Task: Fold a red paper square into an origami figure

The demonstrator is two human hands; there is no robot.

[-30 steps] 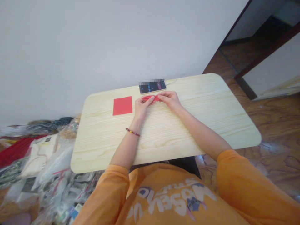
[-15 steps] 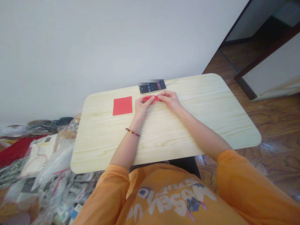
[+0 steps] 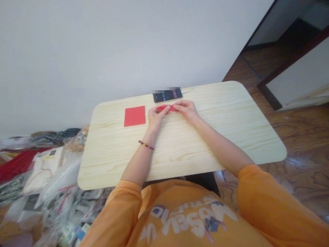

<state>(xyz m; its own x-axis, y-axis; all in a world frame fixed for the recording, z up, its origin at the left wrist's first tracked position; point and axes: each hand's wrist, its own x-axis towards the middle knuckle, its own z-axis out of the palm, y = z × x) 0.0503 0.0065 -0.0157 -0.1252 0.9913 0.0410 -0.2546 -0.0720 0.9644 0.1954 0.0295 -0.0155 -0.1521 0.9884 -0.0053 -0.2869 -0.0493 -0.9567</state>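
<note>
Between both hands is a small folded piece of red paper (image 3: pixel 172 108), held just above or on the table. My left hand (image 3: pixel 155 116) pinches its left part, thumb on top. At the right end, my right hand (image 3: pixel 187 109) grips it between thumb and fingertips. Fingers hide much of the paper, so its folded shape is unclear. Left of my left hand lies a flat square of red paper (image 3: pixel 134 116).
A phone (image 3: pixel 168 95) with a lit screen and a white cable lies at the back of the wooden table (image 3: pixel 205 147), near the wall. Bagged clothes (image 3: pixel 59 171) are heaped on the left. A doorway opens on the right.
Both hands keep nearly the same grip on the folded red paper, with only slight finger movement. The view has shifted a little.
</note>
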